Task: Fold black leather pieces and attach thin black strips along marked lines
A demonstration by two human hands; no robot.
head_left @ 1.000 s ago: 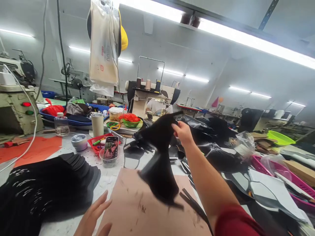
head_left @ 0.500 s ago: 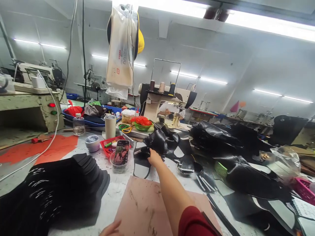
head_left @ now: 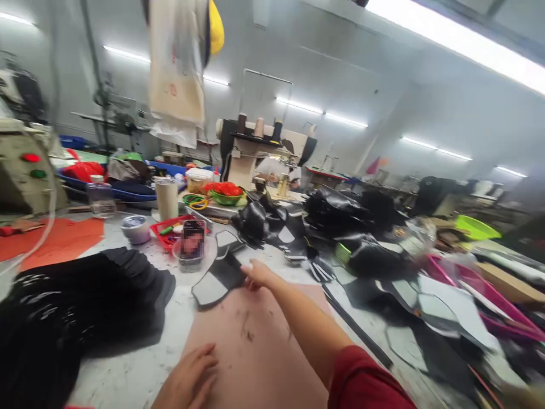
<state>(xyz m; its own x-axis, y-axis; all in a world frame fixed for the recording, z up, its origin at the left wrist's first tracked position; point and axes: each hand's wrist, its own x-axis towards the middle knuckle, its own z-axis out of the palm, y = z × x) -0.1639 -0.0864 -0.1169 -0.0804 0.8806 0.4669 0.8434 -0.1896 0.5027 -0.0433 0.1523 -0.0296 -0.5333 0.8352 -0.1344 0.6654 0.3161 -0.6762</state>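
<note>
My right hand [head_left: 259, 275] pinches the edge of a flat black piece with pale patches [head_left: 216, 284], which lies partly over the top of the pink mat [head_left: 255, 346]. Low in the view, my left hand [head_left: 193, 372] rests at the mat's left edge, fingers apart and holding nothing. A tall stack of black pieces [head_left: 97, 301] stands left of it. Beyond the mat is a glossy black heap [head_left: 255, 218].
A phone [head_left: 193, 241] leans in a clear container beside a red basket [head_left: 164, 232]. Behind them are a lidded cup [head_left: 136, 229], a tumbler [head_left: 166, 197] and a sewing machine [head_left: 242, 156]. A pink basket [head_left: 506, 318] stands at right.
My right hand has drawn the black piece from the glossy heap back toward the mat. My left hand has come further into view, and the camera has turned right.
</note>
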